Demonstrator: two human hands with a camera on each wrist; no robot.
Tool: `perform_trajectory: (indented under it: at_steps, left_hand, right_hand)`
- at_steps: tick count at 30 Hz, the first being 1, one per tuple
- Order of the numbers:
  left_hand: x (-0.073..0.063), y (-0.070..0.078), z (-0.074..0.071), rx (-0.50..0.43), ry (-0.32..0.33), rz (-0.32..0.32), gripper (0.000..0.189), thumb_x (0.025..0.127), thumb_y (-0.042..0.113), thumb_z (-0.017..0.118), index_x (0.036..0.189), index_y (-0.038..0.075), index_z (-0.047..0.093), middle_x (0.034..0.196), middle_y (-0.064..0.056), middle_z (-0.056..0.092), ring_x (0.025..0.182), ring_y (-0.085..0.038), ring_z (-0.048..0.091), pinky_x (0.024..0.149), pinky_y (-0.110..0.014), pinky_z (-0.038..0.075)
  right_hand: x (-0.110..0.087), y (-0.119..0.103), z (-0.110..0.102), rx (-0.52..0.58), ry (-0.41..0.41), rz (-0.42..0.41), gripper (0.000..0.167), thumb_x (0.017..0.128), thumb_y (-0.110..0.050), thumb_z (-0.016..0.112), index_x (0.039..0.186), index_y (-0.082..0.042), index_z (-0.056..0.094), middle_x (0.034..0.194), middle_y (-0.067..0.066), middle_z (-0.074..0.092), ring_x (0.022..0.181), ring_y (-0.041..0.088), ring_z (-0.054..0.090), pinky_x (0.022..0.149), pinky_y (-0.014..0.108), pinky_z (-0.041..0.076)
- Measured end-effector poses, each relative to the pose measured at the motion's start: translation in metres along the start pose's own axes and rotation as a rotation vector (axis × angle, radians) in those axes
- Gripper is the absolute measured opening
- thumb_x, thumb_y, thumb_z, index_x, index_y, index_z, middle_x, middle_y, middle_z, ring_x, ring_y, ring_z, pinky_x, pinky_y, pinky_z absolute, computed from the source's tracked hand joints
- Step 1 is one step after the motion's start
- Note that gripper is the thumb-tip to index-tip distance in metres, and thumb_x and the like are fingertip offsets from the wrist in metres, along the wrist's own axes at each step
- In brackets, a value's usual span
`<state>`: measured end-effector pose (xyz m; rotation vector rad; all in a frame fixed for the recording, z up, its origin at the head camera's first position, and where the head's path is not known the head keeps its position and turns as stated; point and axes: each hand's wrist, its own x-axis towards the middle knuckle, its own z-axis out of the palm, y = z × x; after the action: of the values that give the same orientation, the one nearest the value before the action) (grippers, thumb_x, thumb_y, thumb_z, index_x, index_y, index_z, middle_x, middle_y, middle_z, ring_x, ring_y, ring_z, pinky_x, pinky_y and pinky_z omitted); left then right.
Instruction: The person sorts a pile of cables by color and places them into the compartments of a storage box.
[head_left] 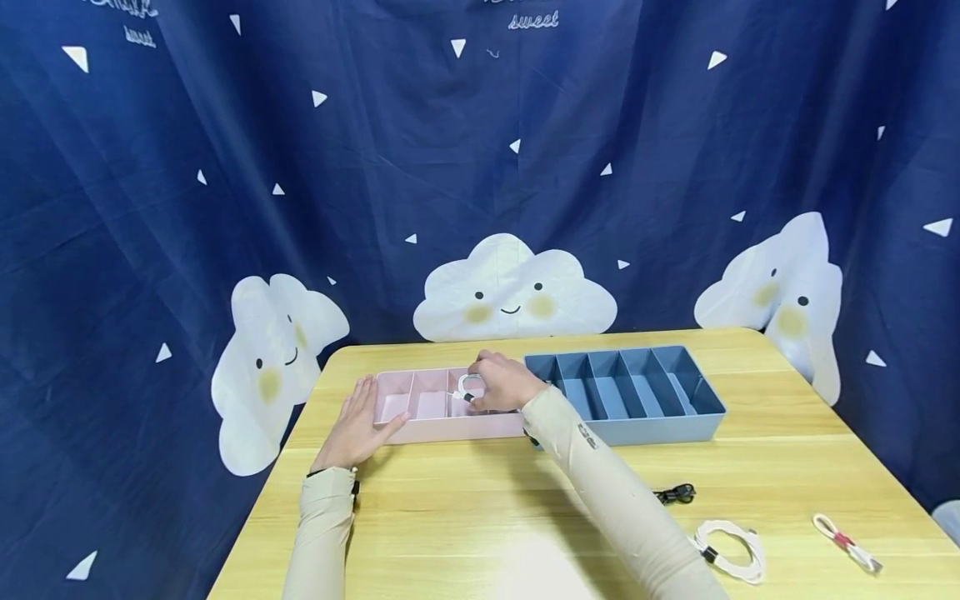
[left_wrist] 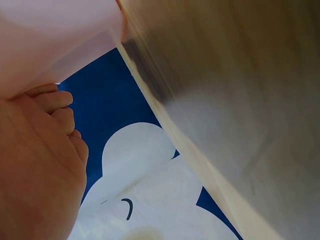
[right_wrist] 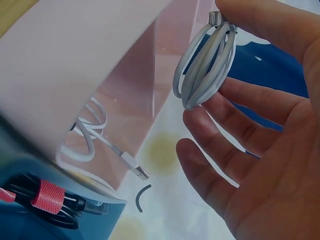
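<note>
The person's right hand (head_left: 506,382) pinches a coiled white cable (right_wrist: 207,70) above the pink box (head_left: 450,430), probably over a middle compartment, though the hand hides this partly. The left hand (head_left: 356,429), fingers extended, touches the box's left end.

A pale wood-grain table (head_left: 427,517) carried a pink divided box (head_left: 457,430) and, just beside it on the right, a blue divided box (head_left: 660,430), both toward the far edge. Nearer lay a black cable (head_left: 681,494), a coiled white cable (head_left: 759,560) and, furthest right, a red-tied white cable (head_left: 857,553).
</note>
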<state>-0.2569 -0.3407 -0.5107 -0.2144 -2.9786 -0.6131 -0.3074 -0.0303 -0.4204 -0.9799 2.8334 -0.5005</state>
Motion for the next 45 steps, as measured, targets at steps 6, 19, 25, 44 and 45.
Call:
perform_trajectory:
  at_steps: [6, 19, 25, 44, 45]
  left_hand:
    - [0.0006, 0.0009, -0.0008, -0.008, -0.008, -0.004, 0.111, 0.096, 0.075, 0.048, 0.163, -0.006, 0.010, 0.174, -0.021, 0.004, 0.163, -0.040, 0.004, 0.131, -0.062, 0.011]
    - [0.0009, 0.0026, -0.0019, -0.017, -0.017, -0.012, 0.109, 0.097, 0.071, 0.051, 0.163, -0.006, 0.010, 0.174, -0.022, 0.006, 0.163, -0.040, 0.004, 0.131, -0.062, 0.010]
    - [0.0010, 0.0019, -0.0016, -0.012, -0.013, -0.008, 0.109, 0.097, 0.071, 0.050, 0.163, -0.006, 0.010, 0.174, -0.022, 0.005, 0.162, -0.042, 0.006, 0.131, -0.062, 0.010]
    - [-0.0010, 0.0014, -0.0019, -0.013, -0.004, -0.004, 0.108, 0.097, 0.069, 0.052, 0.163, -0.006, 0.011, 0.173, -0.024, 0.009, 0.162, -0.042, 0.006, 0.131, -0.063, 0.012]
    - [-0.0011, 0.0015, -0.0021, -0.013, -0.004, -0.005, 0.108, 0.097, 0.070, 0.052, 0.163, -0.006, 0.011, 0.173, -0.025, 0.009, 0.162, -0.042, 0.006, 0.131, -0.063, 0.012]
  right_hand:
    - [0.0022, 0.0012, 0.0019, -0.011, -0.006, -0.008, 0.062, 0.085, -0.035, 0.086, 0.137, -0.006, 0.066, 0.138, 0.011, 0.062, 0.121, 0.028, 0.063, 0.103, 0.047, 0.056]
    - [0.0022, 0.0004, 0.0040, -0.009, -0.013, -0.002, 0.060, 0.086, -0.032, 0.085, 0.137, -0.007, 0.066, 0.132, 0.012, 0.063, 0.117, 0.029, 0.063, 0.098, 0.052, 0.057]
    - [0.0027, -0.0002, 0.0043, -0.021, -0.009, -0.019, 0.058, 0.085, -0.032, 0.086, 0.134, -0.006, 0.068, 0.126, 0.011, 0.064, 0.113, 0.028, 0.063, 0.094, 0.050, 0.058]
    - [0.0041, 0.0010, 0.0099, -0.017, 0.007, -0.028, 0.059, 0.087, -0.030, 0.084, 0.136, -0.002, 0.066, 0.128, 0.014, 0.065, 0.116, 0.034, 0.064, 0.092, 0.056, 0.056]
    - [0.0041, 0.0012, 0.0103, -0.018, 0.009, -0.030, 0.059, 0.087, -0.030, 0.084, 0.136, -0.002, 0.066, 0.128, 0.014, 0.065, 0.117, 0.034, 0.064, 0.092, 0.056, 0.056]
